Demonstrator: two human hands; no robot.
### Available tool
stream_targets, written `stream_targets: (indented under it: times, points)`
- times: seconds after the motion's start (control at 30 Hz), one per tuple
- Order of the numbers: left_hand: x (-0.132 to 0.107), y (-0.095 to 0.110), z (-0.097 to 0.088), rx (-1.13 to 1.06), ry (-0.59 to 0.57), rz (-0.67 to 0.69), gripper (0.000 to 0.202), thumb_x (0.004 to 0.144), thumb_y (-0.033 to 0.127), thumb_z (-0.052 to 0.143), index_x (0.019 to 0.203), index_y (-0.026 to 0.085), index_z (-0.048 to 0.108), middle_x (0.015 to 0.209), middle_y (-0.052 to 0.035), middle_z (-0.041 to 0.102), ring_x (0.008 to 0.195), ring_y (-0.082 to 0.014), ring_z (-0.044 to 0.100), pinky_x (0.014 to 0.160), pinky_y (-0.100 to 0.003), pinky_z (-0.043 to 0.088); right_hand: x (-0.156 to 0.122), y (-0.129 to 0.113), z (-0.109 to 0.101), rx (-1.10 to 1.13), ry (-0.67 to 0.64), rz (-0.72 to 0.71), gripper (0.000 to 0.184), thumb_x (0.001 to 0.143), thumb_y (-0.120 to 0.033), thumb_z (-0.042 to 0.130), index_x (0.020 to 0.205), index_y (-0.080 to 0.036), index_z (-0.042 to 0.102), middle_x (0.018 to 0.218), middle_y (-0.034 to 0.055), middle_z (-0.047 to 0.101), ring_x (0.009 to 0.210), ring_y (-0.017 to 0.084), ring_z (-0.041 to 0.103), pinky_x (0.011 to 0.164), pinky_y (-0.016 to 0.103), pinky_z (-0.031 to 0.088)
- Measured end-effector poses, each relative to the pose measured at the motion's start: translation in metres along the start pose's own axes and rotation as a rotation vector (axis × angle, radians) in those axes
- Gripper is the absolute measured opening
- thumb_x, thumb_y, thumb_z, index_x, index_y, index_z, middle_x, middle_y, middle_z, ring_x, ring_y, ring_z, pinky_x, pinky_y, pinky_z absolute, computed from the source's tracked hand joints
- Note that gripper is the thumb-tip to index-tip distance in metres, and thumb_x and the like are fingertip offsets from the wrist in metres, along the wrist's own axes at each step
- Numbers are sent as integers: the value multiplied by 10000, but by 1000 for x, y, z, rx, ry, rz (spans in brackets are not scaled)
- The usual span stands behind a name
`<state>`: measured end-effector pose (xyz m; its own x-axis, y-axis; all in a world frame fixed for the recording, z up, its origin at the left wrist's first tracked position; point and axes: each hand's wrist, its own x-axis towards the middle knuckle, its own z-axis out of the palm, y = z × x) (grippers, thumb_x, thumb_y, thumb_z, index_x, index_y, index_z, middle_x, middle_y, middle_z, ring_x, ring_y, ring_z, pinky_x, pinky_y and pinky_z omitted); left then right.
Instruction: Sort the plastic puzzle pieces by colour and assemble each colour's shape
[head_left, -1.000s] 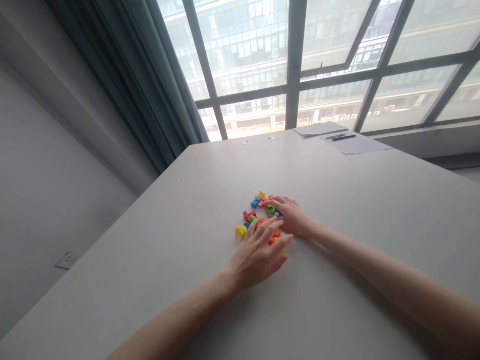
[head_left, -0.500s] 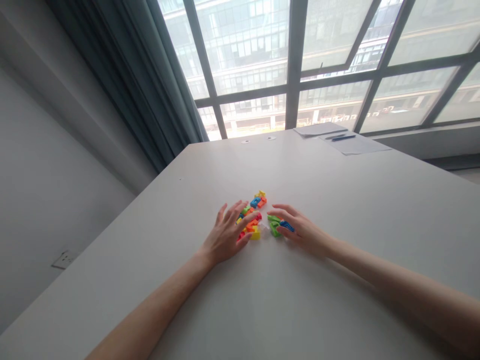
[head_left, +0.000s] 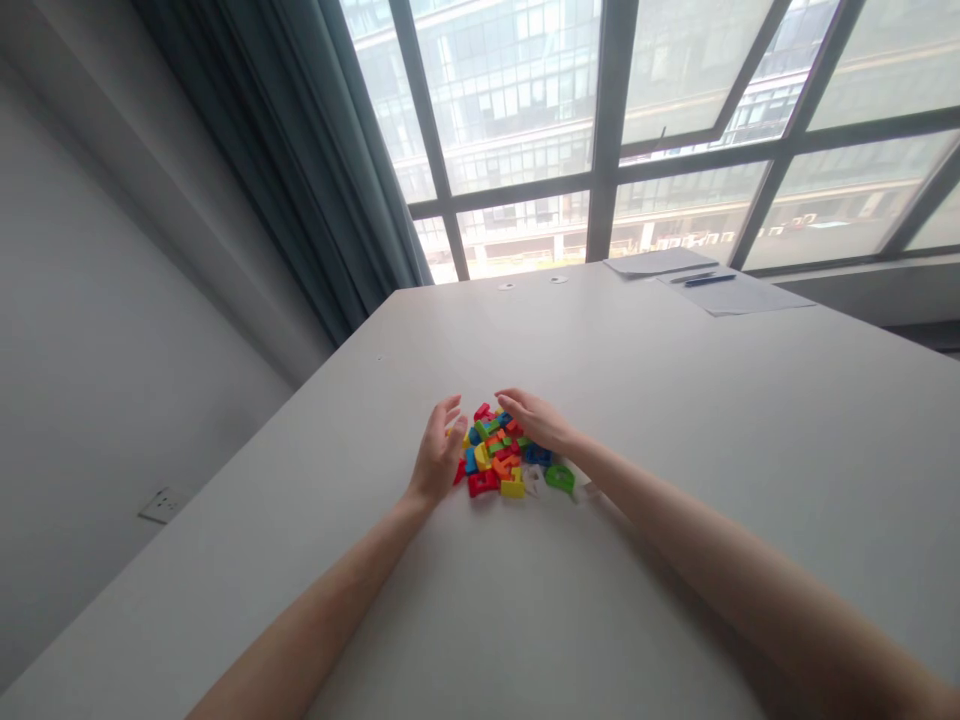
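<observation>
A heap of small bright plastic pieces [head_left: 493, 449], some shaped like letters or digits, lies on the table between my hands. My left hand [head_left: 434, 458] stands on its edge along the heap's left side, fingers apart and curved, thumb over the nearest pieces. Over the heap's far right side arches my right hand [head_left: 541, 421], palm inward, holding nothing that I can see; it hides some pieces. At the near edge are a red piece [head_left: 483, 484], a yellow piece [head_left: 513, 489], a clear piece [head_left: 533, 481] and a green piece [head_left: 560, 478]. A dark blue piece [head_left: 537, 455] sits below my right wrist.
The white table [head_left: 480, 620] reaches to the window. Paper sheets [head_left: 750, 295] and a pen [head_left: 709, 280] lie at its far right. Two small white discs [head_left: 559, 280] are near the far edge. A dark curtain [head_left: 300, 150] hangs at the left.
My left hand has drawn off the top of the pieces to their left side, uncovering them. The right hand has moved left and away from me. The pieces now lie closer together.
</observation>
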<state>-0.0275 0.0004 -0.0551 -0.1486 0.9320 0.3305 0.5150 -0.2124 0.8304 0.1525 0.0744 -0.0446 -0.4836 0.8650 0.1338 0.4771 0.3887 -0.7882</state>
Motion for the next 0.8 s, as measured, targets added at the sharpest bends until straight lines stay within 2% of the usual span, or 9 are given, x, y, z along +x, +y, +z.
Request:
stream_targets:
  times: [0.07,0.13,0.27,0.4,0.5,0.57,0.63,0.7,0.8]
  points:
    - [-2,5,-5,37,76,15,427,938,415,372,1262,152,459,1326,-157,515,1243,-267,508,1023,-456,431,-2,-6,3,136,4,3,502,960,-509,278,1244,-231,585,1248,62,648,1111,199,600,919,338,462]
    - [-6,15,-9,168,88,124,397,938,387,381,1242,154,485,1299,-150,528,1241,-267,500,1038,-466,410,-3,-5,-3,290,98,21,495,933,-538,324,1211,-237,603,1262,60,642,1141,203,584,942,355,453]
    - [-27,54,2,501,-122,411,309,931,301,435,1194,203,562,1333,-119,517,1279,-268,460,1070,-480,361,-6,20,-37,358,352,71,485,901,-491,331,1166,-189,604,1235,109,646,1156,227,570,985,421,411]
    - [-53,93,49,671,-348,640,374,907,297,492,1262,186,534,1416,-114,479,1364,-275,376,1132,-464,295,-26,64,-80,283,511,107,479,848,-504,379,1068,-152,619,1140,146,676,1079,252,602,950,447,425]
    - [-62,106,93,763,-440,718,450,927,335,454,1319,116,484,1460,-160,432,1364,-281,380,1122,-456,314,-44,92,-102,200,632,129,413,808,-472,422,954,-148,632,1074,161,688,1044,269,603,953,465,413]
    - [-60,107,117,840,-483,719,452,946,292,401,1336,75,470,1459,-185,429,1354,-298,396,1116,-473,314,-51,102,-108,158,678,119,389,815,-458,410,938,-163,632,1048,143,697,1017,258,609,941,450,424]
    - [-52,105,130,913,-487,636,441,961,266,360,1338,69,478,1443,-192,450,1351,-302,404,1113,-476,313,-54,105,-108,120,679,98,364,821,-449,419,925,-179,640,1013,118,710,987,244,619,923,423,439]
    - [-42,101,133,978,-483,561,437,968,251,349,1344,74,484,1441,-203,449,1356,-309,400,1110,-477,308,-54,105,-105,86,652,83,345,820,-443,440,912,-186,651,988,104,719,967,238,626,902,401,451]
    - [-30,93,125,1050,-464,467,448,972,258,351,1372,93,467,1442,-218,440,1354,-315,405,1107,-484,301,-53,105,-102,44,615,86,354,827,-440,442,931,-181,660,1002,110,719,969,240,630,883,386,460]
